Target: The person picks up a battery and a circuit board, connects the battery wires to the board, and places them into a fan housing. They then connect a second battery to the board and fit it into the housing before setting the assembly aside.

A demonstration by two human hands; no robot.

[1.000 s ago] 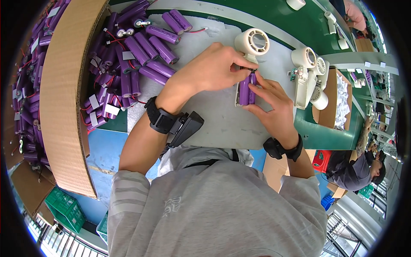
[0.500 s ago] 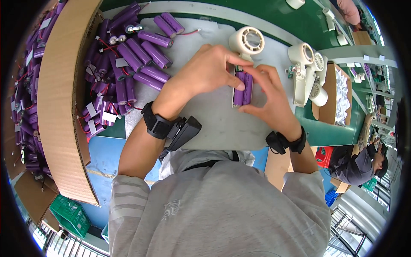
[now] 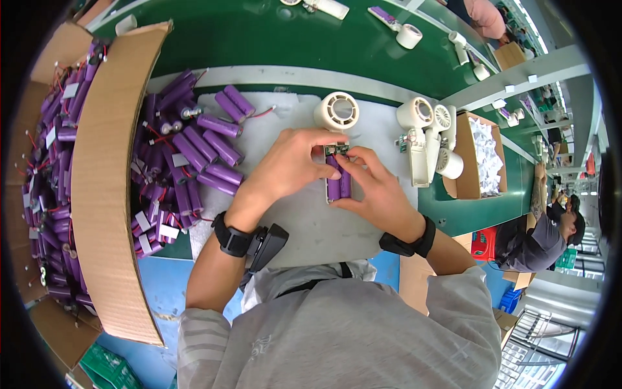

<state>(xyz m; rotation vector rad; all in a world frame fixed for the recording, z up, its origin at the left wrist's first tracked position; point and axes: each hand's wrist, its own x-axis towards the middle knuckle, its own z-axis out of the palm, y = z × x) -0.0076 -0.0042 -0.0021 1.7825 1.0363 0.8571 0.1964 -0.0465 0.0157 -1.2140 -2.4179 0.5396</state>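
Purple 2-cell battery pack (image 3: 339, 186) lies in a white fan (image 3: 337, 111), inside the near edge of the table (image 3: 476, 217), left hand (image 3: 287, 163) and right hand (image 3: 383, 200) clamped around both, apparently seating it, next likely needing gentle pressing beside the circuit board (image 3: 334, 149).

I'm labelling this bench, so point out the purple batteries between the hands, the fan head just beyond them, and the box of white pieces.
Purple batteries (image 3: 343, 187): head view, on their wrap, near the middle.
Fan head (image 3: 337, 111): head view, on its round front.
Box (image 3: 466, 163): head view, on its left cardboard wall.
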